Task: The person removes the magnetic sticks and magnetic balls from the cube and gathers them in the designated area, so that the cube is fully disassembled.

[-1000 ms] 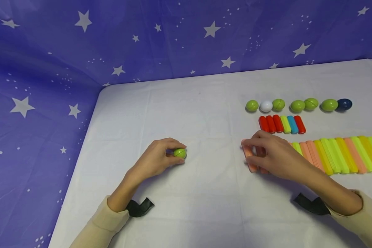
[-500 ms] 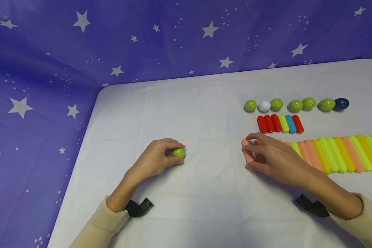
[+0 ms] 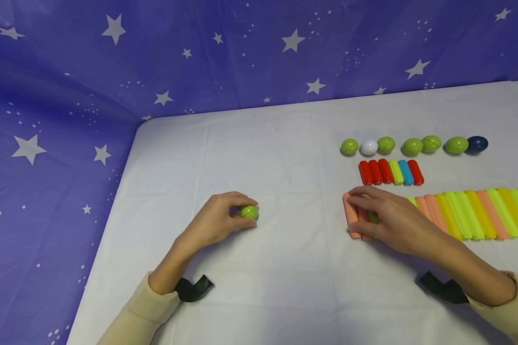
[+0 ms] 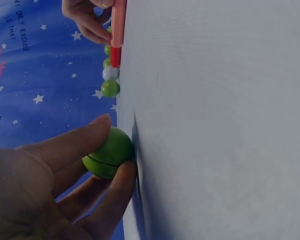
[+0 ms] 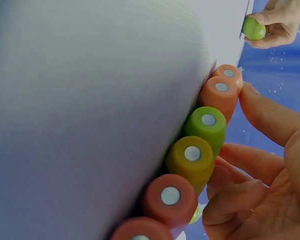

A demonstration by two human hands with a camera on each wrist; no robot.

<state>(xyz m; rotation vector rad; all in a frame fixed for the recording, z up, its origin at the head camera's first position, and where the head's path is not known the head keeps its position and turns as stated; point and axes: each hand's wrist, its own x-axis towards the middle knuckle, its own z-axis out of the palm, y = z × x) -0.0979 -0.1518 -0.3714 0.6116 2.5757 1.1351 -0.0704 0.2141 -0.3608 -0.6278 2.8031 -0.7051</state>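
Note:
My left hand pinches a green egg-shaped ball between thumb and fingers, close over the white tabletop. A seam runs around the ball in the left wrist view. Over at the right, my right hand holds the leftmost pink magnetic stick lengthwise, fingertips by its far end and thumb by its near end. A second pink stick lies right beside it, then a green stick and a yellow one. The palm hides part of this row in the head view.
The long row of pink, green and yellow sticks runs off the right edge. Behind it lie short red, green and blue sticks. Farther back sits a line of green, white and dark blue balls. A starry purple cloth hangs behind.
My right hand has shifted slightly to the right, and the leftmost pink stick has moved with it, closer to the row. The left hand and its ball have stayed put.

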